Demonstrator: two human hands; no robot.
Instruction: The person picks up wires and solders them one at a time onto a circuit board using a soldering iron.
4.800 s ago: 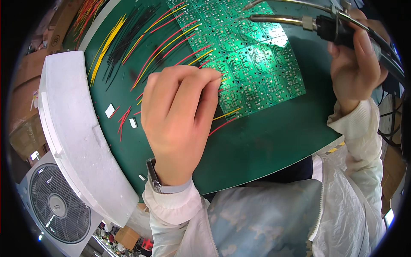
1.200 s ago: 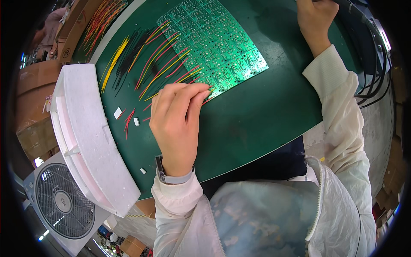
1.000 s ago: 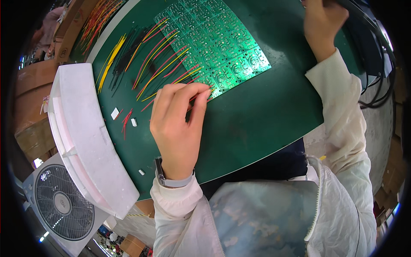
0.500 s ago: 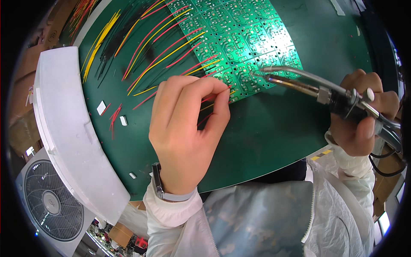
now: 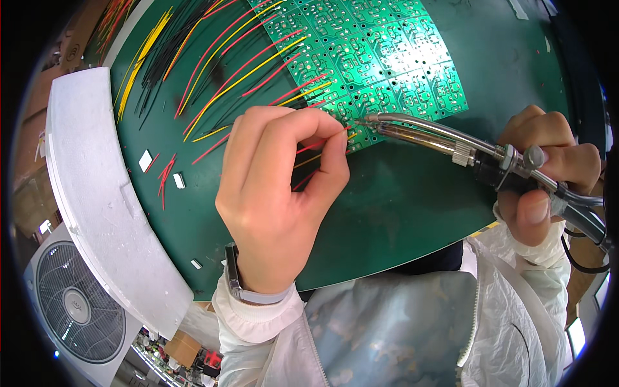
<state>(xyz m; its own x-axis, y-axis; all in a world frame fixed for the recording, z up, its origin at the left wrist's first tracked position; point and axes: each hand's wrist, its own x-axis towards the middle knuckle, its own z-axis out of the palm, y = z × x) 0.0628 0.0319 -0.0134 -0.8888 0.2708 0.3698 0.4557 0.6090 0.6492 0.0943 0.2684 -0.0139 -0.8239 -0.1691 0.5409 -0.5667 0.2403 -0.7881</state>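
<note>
Circuit-board panel (image 5: 412,84) at 1 o'clock; leads (image 5: 272,78) along its 9-o'clock edge look attached; yellow wires (image 5: 133,80), black wires (image 5: 164,51) at 10–11 still unattached. Left hand (image 5: 271,180) seemingly pinches red lead (image 5: 349,128); right hand (image 5: 567,161) grips soldering iron (image 5: 461,153), near panel's 7-o'clock corner.

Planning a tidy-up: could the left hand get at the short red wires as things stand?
Probably yes: little but a small white block lies between the left hand and the short red wires, though the hand would have to leave the circuit board.
</note>
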